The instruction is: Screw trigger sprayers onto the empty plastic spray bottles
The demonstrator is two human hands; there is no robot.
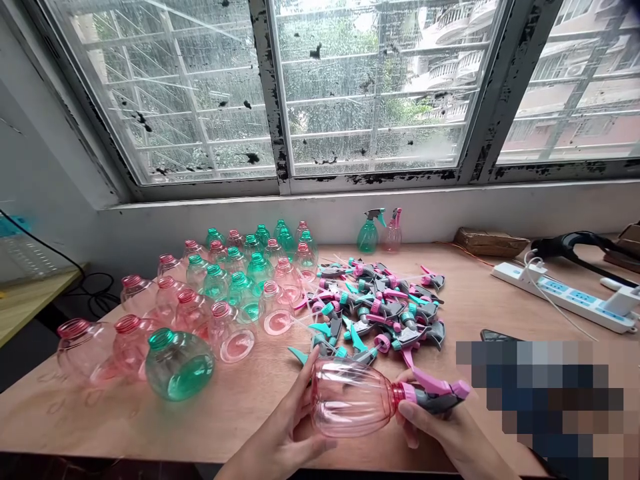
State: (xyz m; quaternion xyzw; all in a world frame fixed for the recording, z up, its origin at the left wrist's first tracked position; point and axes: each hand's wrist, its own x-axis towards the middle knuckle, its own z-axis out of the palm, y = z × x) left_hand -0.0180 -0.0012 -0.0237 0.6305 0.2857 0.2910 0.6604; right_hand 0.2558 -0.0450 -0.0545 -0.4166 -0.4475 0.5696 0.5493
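A clear pink spray bottle [353, 399] lies sideways in the air above the front of the table, its base toward the left. My left hand [287, 420] is wrapped around the base end. At the neck, my right hand [440, 430] grips the pink collar of the grey and pink spray head [435, 393], which sits on the bottle's mouth. Whether the collar is fully tightened cannot be seen. Just beyond the bottle spreads a heap of loose spray heads [380, 303] in grey, pink and teal.
Several open pink and green bottles [240, 293] stand at the left. Two bottles with spray heads, one green [368, 237] and one pink [393, 233], stand by the wall. A power strip [565, 297] with cables lies right, near a phone [500, 336] and a blurred patch.
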